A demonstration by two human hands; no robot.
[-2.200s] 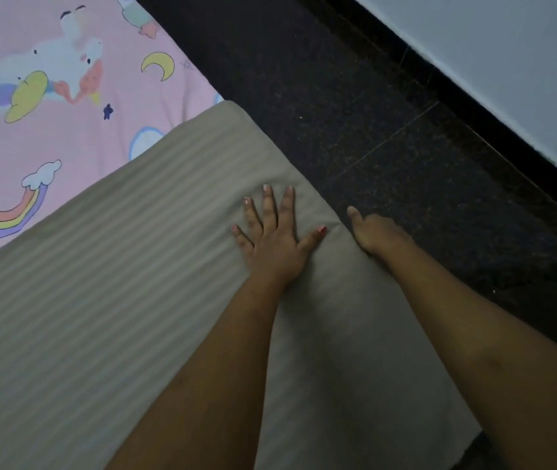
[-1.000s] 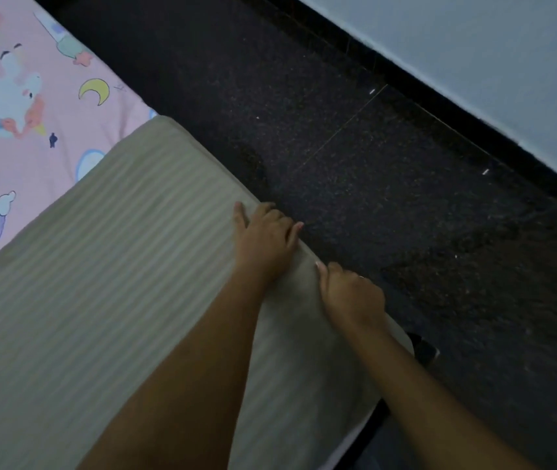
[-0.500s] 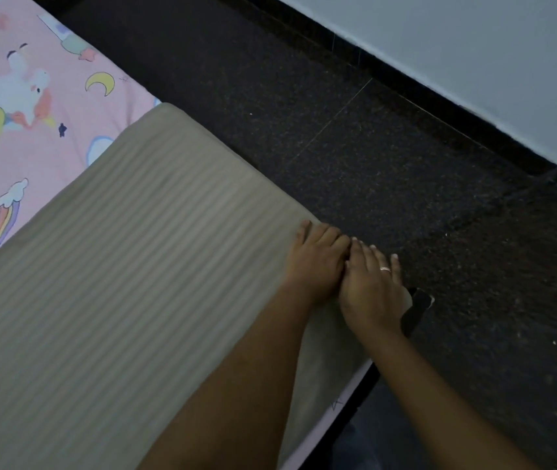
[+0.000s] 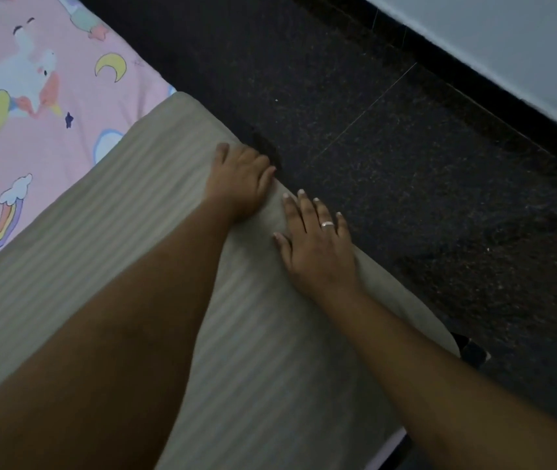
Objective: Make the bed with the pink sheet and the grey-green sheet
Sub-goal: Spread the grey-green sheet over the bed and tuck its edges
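The grey-green striped sheet (image 4: 118,252) lies over the near part of the bed, with its right border following the mattress edge. Beyond it the pink sheet (image 4: 50,147), printed with unicorns, moons and rainbows, covers the far left. My left hand (image 4: 240,179) is at the bed's edge, fingers curled down over the grey-green sheet's border. Just behind it, my right hand (image 4: 317,242), wearing a ring, rests flat on the same border with fingers straight and spread. What lies below the edge is hidden.
A dark speckled floor (image 4: 406,184) runs along the right side of the bed. A black baseboard (image 4: 439,52) and a pale wall (image 4: 524,42) bound it at the upper right. A dark bed-frame corner (image 4: 473,352) sticks out below the sheet.
Both hands have slid farther up the bed's edge from the near corner. The left hand now leads and the two hands are slightly apart, with the right hand's fingers spread.
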